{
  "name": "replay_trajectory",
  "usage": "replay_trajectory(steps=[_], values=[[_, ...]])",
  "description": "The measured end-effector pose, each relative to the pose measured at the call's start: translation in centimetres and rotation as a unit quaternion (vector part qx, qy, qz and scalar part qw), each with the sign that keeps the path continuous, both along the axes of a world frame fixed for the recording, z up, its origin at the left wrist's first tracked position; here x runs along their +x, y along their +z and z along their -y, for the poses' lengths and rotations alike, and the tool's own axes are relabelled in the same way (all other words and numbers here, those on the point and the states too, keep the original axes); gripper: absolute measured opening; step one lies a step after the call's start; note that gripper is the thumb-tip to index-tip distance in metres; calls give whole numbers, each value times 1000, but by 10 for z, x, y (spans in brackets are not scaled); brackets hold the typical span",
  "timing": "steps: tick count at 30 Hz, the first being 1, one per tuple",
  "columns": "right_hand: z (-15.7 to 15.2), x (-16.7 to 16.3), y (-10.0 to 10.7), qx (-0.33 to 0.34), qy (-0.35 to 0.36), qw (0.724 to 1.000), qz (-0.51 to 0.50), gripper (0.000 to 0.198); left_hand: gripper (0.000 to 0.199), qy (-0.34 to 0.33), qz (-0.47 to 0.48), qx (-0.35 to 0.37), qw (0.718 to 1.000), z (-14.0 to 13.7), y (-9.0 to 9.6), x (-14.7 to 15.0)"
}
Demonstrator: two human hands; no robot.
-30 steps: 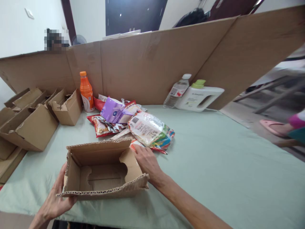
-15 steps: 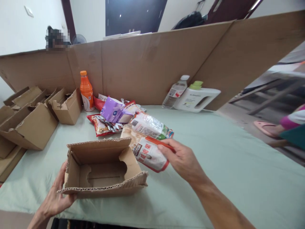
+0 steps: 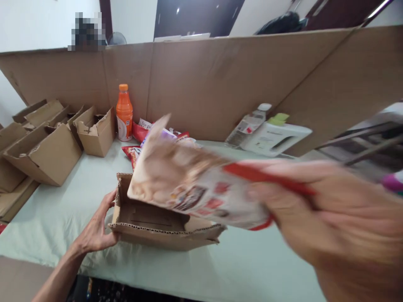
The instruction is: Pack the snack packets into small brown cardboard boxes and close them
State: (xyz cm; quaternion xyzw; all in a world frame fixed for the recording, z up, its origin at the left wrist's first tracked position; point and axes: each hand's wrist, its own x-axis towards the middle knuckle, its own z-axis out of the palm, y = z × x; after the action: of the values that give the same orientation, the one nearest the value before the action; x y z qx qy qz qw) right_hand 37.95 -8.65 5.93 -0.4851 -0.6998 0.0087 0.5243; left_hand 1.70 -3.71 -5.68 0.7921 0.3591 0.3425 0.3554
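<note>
My left hand point(image 3: 99, 228) grips the left end of an open cardboard box point(image 3: 163, 237), thumb on the near side and fingers behind the end wall. Close to the camera, my right hand point(image 3: 321, 214) pinches a snack bag point(image 3: 198, 184) by its red-edged end. The bag is white and brown with red lettering, blurred by motion, and is held above the box, covering its right part. Behind it lies a pile of snack packets point(image 3: 132, 155), mostly hidden by the bag. The visible part of the box's inside shows bare cardboard.
An orange drink bottle point(image 3: 124, 115) stands behind the pile. Several cardboard boxes point(image 3: 47, 161) crowd the left side. A clear bottle point(image 3: 248, 128) leans by a white jug point(image 3: 277, 138) against the tall cardboard partition point(image 3: 214, 84). A person's head point(image 3: 86, 33), blurred out, shows beyond it.
My right hand has lifted the snack bag off the table and brought it up toward the camera, over the box. My left hand still holds the box; the view has shifted slightly.
</note>
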Motion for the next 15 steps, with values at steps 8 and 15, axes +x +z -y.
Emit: replay_trajectory(steps=[8,15], values=[[-29,-57,0,-272,277,913,125,26,97,-25,-10,-9,1000,-3,1,-11],[-55,-67,2,-414,243,835,269,22,89,2,-28,-2,1000,0,5,-13]])
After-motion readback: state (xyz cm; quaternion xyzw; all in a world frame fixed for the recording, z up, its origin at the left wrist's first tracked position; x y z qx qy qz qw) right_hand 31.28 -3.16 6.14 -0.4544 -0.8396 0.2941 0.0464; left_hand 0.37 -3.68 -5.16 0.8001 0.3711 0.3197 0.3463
